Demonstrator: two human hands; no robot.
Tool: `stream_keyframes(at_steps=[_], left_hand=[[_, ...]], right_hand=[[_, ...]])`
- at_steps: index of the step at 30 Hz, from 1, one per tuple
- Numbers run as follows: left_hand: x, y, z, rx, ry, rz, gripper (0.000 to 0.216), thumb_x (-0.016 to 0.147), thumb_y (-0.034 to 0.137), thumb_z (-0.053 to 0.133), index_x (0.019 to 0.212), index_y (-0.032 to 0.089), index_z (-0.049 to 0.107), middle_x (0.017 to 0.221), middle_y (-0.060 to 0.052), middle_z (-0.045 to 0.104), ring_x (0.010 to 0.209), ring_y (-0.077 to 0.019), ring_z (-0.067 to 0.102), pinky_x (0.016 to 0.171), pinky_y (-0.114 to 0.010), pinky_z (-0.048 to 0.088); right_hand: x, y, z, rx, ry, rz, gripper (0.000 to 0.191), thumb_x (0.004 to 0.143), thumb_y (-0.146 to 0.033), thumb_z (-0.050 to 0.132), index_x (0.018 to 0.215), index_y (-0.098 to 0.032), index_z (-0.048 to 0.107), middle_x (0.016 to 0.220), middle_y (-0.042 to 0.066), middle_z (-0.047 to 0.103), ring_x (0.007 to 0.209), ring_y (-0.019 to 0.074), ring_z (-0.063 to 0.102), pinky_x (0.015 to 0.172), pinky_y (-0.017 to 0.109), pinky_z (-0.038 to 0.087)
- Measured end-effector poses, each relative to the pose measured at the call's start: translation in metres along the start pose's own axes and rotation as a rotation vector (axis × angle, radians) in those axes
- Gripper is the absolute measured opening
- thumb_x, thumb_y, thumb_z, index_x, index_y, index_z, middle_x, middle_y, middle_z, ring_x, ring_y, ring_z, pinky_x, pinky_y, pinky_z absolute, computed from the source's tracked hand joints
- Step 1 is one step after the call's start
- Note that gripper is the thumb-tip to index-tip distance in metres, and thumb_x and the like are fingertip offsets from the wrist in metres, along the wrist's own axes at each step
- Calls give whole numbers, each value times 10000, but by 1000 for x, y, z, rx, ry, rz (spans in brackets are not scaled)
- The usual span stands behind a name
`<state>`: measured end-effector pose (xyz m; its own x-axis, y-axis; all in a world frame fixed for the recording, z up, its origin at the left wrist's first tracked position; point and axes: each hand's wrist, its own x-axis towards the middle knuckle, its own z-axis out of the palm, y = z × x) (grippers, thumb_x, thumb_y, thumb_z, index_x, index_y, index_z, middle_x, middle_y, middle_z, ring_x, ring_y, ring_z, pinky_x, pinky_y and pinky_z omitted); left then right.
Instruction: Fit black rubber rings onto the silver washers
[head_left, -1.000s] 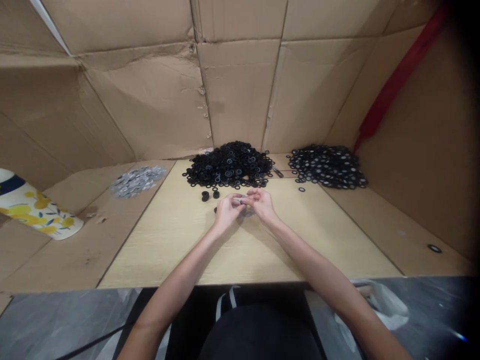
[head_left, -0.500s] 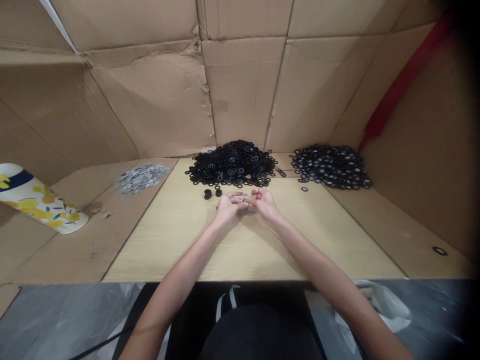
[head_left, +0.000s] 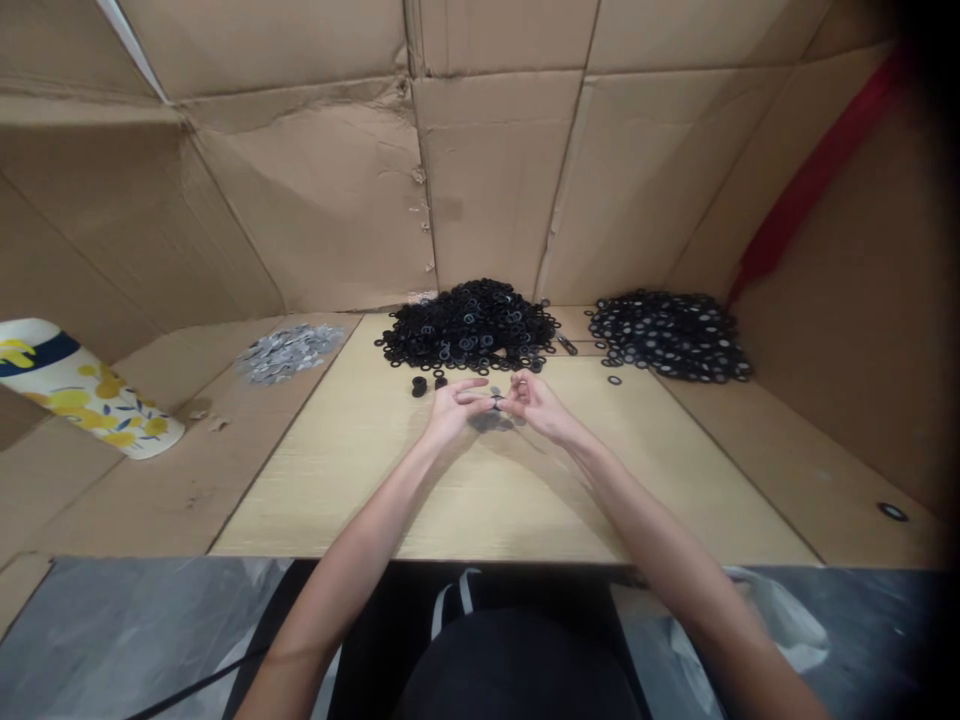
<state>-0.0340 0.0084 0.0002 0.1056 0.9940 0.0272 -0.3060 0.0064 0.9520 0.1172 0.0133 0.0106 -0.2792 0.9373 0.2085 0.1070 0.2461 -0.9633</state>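
Observation:
My left hand and my right hand meet over the middle of the table. Between their fingertips is a small black ring, its centre looking pale, pinched from both sides. Just below lie several loose grey discs, partly hidden by the hands. Beyond the hands rises a large heap of black rings. A few stacked black rings sit to the left of my left hand.
Grey discs lie piled at left, black rings with pale centres at right. A patterned cylinder stands tilted in view at far left. A small tool lies beside the middle heap. Cardboard walls enclose the back and sides.
My hands have drawn slightly apart, and the black ring between the fingertips now shows more clearly. The whole view has shifted a little; the heaps look unchanged.

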Motion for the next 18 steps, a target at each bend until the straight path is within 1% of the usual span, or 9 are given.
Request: stream_keyframes(at_steps=[4,7,10,13,15,18], left_hand=[[-3,2,3,-16,-25,-32,465,498,197,777,917,80,613,656,-65,674,605,-167,624,732,-387,489],[-2,0,3,-47,-40,-42,441,527,198,765,923,79,611,711,-77,680,644,-167,632,736,-383,501],[-1,-2,3,-52,-37,-43,403,538,184,758,896,72,611,721,-81,674,651,-165,634,717,-363,510],[0,-5,6,-105,20,-4,335,561,187,742,852,88,607,719,-66,665,654,-153,635,704,-337,516],[-1,-6,8,-185,64,25,321,565,175,736,849,109,600,764,-55,667,693,-146,639,722,-320,514],[-3,-7,11,-232,71,25,351,543,154,746,859,122,596,787,-50,671,719,-145,642,754,-318,506]], right_hand=[[-1,2,0,-136,12,-90,287,639,-300,587,783,-217,354,647,-65,405,546,85,414,503,216,336],[-5,-3,2,-259,-19,-123,221,685,-257,528,800,-222,343,618,-69,401,519,89,415,496,219,326],[-6,-6,4,-316,-15,-170,190,705,-233,503,832,-217,363,653,-51,444,563,101,448,540,234,350],[-2,-3,9,-215,83,-182,238,684,-264,546,852,-216,385,714,-33,476,598,101,457,576,243,367],[2,0,13,-50,172,-129,298,645,-290,591,842,-219,379,690,-43,483,591,99,463,583,244,375],[4,1,17,187,259,-20,389,571,-300,660,820,-220,372,635,-60,521,570,97,486,583,240,381]])
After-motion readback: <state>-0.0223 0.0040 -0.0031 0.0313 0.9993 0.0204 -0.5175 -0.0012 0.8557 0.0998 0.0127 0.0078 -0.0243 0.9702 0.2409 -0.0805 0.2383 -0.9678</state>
